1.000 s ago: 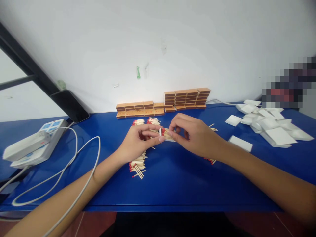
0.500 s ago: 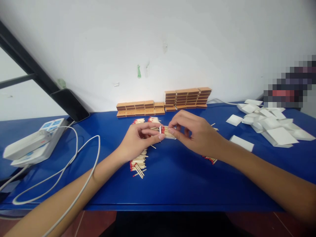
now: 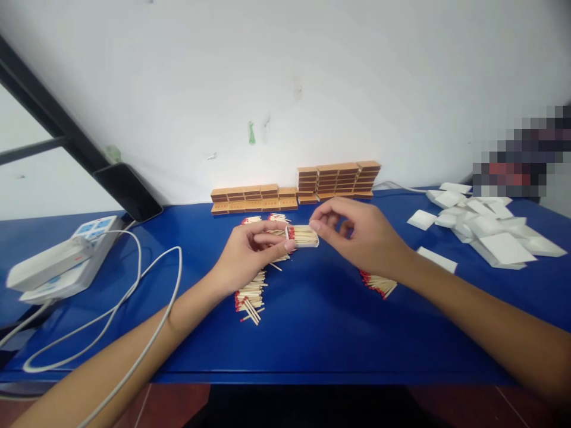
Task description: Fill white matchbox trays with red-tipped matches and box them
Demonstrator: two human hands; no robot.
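Note:
A white matchbox tray (image 3: pixel 311 243) full of red-tipped matches (image 3: pixel 302 234) is held above the table. My left hand (image 3: pixel 248 252) grips its left end between thumb and fingers, by the match heads. My right hand (image 3: pixel 357 229) is closed in a pinch at the tray's upper right corner; whether anything sits between thumb and forefinger cannot be made out. Below and behind my left hand lies a long heap of loose matches (image 3: pixel 251 291), partly hidden. A smaller match pile (image 3: pixel 378 283) shows under my right wrist.
Brown matchboxes (image 3: pixel 339 178) stand stacked along the wall, with a lower row of matchboxes (image 3: pixel 250 205) to their left. White empty trays (image 3: pixel 506 246) are heaped at the right. A power strip (image 3: pixel 75 261) and a looping white cable (image 3: pixel 178 267) lie at left, the cable crossing my left forearm.
My right hand has drawn back from over the matches to the tray's right end, uncovering them. The match pile under my right wrist shows more. My left hand keeps its hold.

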